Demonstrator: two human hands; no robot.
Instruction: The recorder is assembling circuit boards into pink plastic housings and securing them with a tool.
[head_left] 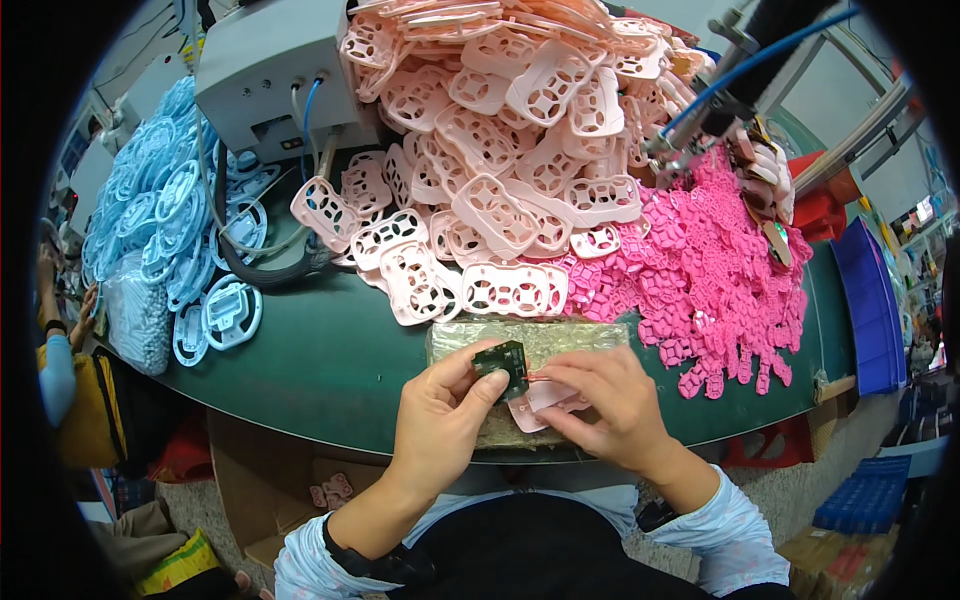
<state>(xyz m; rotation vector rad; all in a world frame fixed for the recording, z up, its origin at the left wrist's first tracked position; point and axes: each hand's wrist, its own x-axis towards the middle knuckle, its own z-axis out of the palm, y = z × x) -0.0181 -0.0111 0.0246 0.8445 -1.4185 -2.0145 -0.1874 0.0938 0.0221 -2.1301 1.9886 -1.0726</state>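
Note:
My left hand grips a small dark green circuit board between thumb and fingers. At the board's right edge, my right hand pinches what looks like a thin red wire; the fingertips partly hide it. Just under the hands lies a pale pink plastic shell, partly covered by the right fingers. It rests on a block wrapped in clear plastic at the table's near edge.
Pale pink frames are heaped beyond the block. Bright pink parts spread to the right, light blue parts to the left. A grey machine box and a metal stand stand behind. Someone's arm shows far left.

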